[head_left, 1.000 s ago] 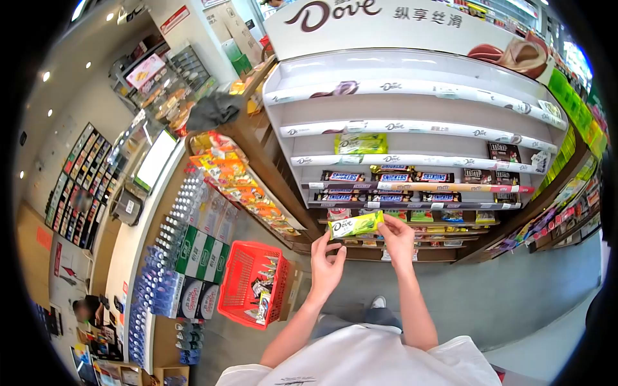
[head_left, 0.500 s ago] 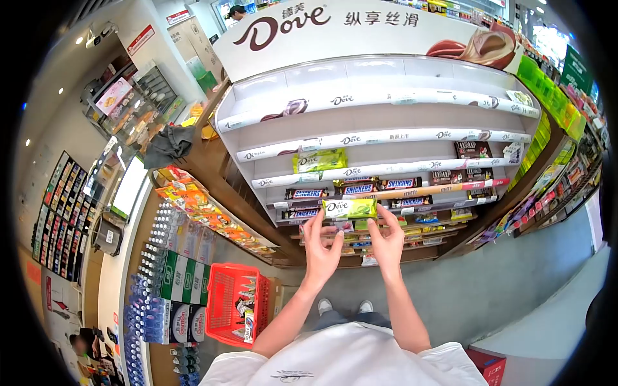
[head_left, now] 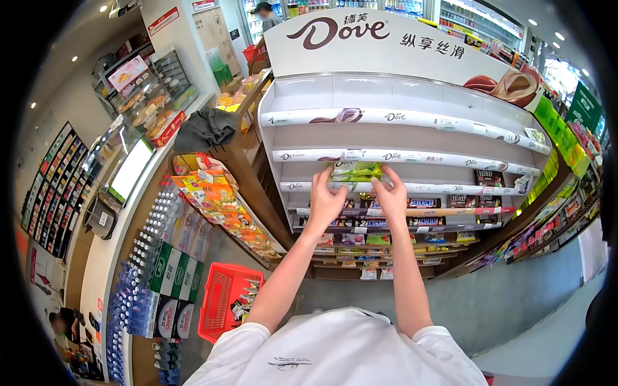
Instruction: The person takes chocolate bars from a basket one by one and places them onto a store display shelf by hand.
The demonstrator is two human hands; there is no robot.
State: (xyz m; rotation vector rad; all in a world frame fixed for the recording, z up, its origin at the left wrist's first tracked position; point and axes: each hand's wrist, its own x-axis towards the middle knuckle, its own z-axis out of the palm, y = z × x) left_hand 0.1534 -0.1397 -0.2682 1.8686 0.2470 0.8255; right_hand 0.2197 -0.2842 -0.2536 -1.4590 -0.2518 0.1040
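Note:
My left hand (head_left: 326, 202) and my right hand (head_left: 392, 198) are stretched forward to a white display shelf. Between them they hold a green-wrapped Dove chocolate bar (head_left: 360, 173) by its two ends. It is level with the shelf tier where similar green packs lie; the bars overlap, so I cannot tell whether it touches them. Below my hands are Snickers bars (head_left: 424, 203), partly hidden by my fingers and forearms. M&M's packs (head_left: 489, 178) sit to the right on the same rack.
A red shopping basket (head_left: 215, 302) holding several packaged snacks is at lower left. Beside it stand stacked drink boxes (head_left: 174, 276) and bottles (head_left: 138, 270). Orange snack bags (head_left: 215, 199) hang left of the shelf. Another person (head_left: 265, 19) is at the back.
Both hands have moved up and forward with the chocolate bar, from in front of the lower Snickers rows to the tier with green packs. The view has shifted too.

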